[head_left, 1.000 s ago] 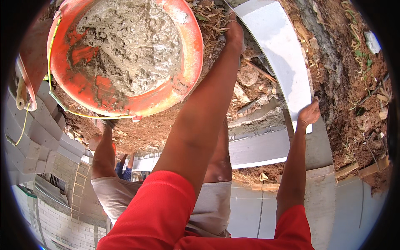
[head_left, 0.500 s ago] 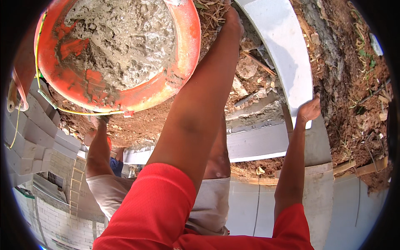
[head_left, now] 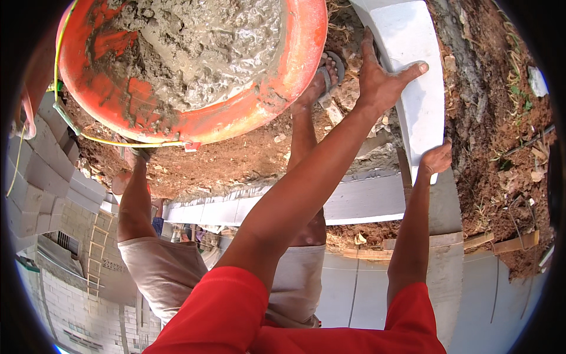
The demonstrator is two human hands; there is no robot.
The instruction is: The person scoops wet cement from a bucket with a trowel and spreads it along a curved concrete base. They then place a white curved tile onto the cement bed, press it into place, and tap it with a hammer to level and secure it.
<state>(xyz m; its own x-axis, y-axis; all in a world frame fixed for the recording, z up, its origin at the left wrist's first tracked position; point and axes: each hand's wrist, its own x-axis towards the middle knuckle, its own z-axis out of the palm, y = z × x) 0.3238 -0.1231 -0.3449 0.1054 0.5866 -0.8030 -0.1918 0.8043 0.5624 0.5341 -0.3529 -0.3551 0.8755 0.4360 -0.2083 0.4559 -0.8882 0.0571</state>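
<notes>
A long white block lies tilted over red-brown soil at the upper right. My left hand clasps its far part, with the fingers along the left side and the thumb stretched across its top face. My right hand grips the near end of the same block from the right edge. Both arms come out of red sleeves at the bottom. Just left of the left hand stands an orange basin full of wet grey mortar.
My legs in beige shorts and a sandalled foot stand on the soil beside the basin. A yellow string runs under the basin. Laid white blocks form a wall course below, and stacked blocks sit at left.
My left hand has moved right from beside the block onto it, and its thumb now lies across the top. The basin has shifted up in view. The right hand has stayed on the near end.
</notes>
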